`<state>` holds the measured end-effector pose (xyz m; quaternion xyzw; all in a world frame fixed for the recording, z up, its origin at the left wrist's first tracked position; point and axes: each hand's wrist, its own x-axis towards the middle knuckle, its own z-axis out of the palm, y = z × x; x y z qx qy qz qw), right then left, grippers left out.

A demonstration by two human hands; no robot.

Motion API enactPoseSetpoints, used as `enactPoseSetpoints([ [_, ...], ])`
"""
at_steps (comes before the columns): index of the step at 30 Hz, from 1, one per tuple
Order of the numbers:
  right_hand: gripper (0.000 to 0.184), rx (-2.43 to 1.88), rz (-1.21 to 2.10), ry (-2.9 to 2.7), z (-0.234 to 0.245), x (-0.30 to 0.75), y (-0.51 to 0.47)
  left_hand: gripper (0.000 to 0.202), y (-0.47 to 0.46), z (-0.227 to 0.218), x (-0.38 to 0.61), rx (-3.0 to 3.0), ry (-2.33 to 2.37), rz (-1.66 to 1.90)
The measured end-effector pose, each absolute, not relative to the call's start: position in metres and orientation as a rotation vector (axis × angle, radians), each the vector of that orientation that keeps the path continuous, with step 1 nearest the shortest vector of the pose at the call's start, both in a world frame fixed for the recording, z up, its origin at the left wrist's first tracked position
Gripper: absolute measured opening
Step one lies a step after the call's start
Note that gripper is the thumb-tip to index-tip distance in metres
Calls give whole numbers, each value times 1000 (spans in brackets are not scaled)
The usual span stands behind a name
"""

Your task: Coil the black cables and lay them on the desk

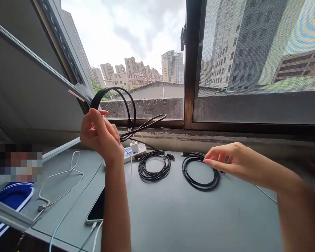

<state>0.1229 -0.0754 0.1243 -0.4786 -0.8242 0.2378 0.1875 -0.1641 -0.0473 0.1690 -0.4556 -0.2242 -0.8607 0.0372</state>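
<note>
My left hand (101,134) is raised in front of the window, its fingers closed round a black cable (132,105). That cable arcs above the hand in loops, with another loop sticking out to the right. My right hand (227,159) hovers by the upper right edge of a coiled black cable (201,189) lying on the table. Its fingers are loosely bent, thumb and fingertips close to one another, and I see nothing held in them. Whether the fingertips touch the coil is hard to tell. A second coiled black cable (154,177) lies to the left of it.
A white power strip (135,151) with a plugged-in charger sits by the window ledge. A phone (96,206) lies beside my left forearm. White cables (81,171) run over the grey table (199,220). A metal frame (49,68) slants at the left, near blue-and-white fabric (14,199).
</note>
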Motion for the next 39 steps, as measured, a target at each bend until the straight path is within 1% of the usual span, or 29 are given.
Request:
enactPoseSetpoints([
  [6, 40, -1135, 777, -2396, 113, 94, -67, 33, -66, 170, -137, -1490, -729, -2718],
  [11, 66, -858, 1021, -2311, 114, 80, -74, 31, -80, 164, -113, -1690, -774, -2725],
  [13, 69, -660, 1091, -2183, 116, 77, -79, 33, -86, 161, -105, -1760, -816, -2709],
  [15, 60, -470, 1116, -2055, 118, 75, -84, 32, -90, 158, -96, -1834, -858, -2705],
  [17, 44, -322, 1090, -1986, 119, 74, -86, 30, -92, 153, -88, -1946, -894, -2710],
  [19, 31, -238, 1012, -1948, 119, 75, -87, 28, -93, 149, -82, -2069, -939, -2702],
  [20, 28, -234, 959, -1925, 119, 76, -87, 27, -92, 148, -79, -2112, -971, -2698],
  [24, 29, -284, 817, -1695, 123, 84, -85, 30, -85, 149, -81, -2058, -1058, -2770],
  [29, 41, -226, 1029, -1399, 137, 108, -93, 43, -67, 162, -107, -1762, -987, -2966],
  [33, 47, -360, 1068, -1238, 152, 126, -105, 45, -57, 168, -130, -1591, -926, -3000],
  [35, 49, -447, 1061, -1166, 157, 134, -108, 41, -55, 170, -137, -1508, -864, -2981],
  [37, 46, -552, 1009, -1144, 157, 142, -110, 35, -55, 172, -142, -1423, -799, -2936],
  [39, 41, -744, 801, -1274, 153, 155, -107, 28, -57, 173, -145, -1327, -758, -2869],
])
